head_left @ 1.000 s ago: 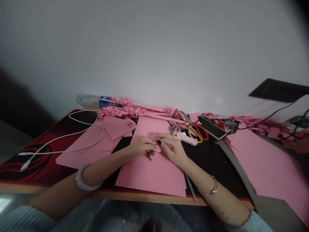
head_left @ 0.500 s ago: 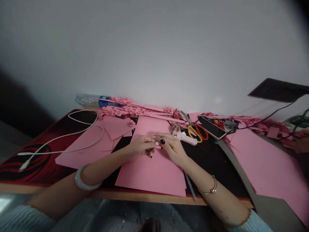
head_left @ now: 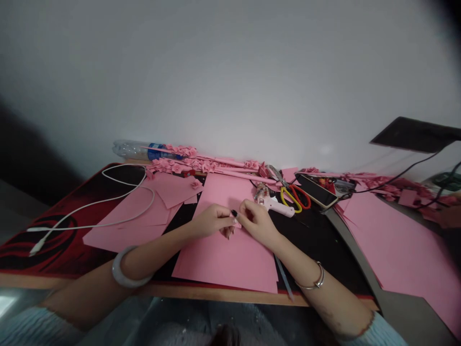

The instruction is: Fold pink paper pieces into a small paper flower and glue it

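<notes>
My left hand [head_left: 212,221] and my right hand [head_left: 257,223] meet above a stack of pink paper sheets [head_left: 226,262]. Between their fingertips they pinch a small piece of pink paper [head_left: 236,223], mostly hidden by the fingers. The right thumb, with a dark nail, presses close to the left thumb and forefinger. A pale pink glue gun [head_left: 277,206] lies just beyond my right hand. Scissors with yellow and red handles [head_left: 300,198] rest to the right of it.
Pink paper flowers on stems [head_left: 201,166] line the wall beside a clear plastic bottle [head_left: 131,149]. A white cable [head_left: 79,226] loops over pink sheets [head_left: 126,235] at left. At right are a phone [head_left: 317,190] and more pink paper [head_left: 406,245]. A thin stick [head_left: 284,278] lies near the front edge.
My right fingers have curled in and the right thumb has shifted slightly left and up, against the left fingertips. Both hands keep hold of the small paper piece. Nothing else has visibly moved.
</notes>
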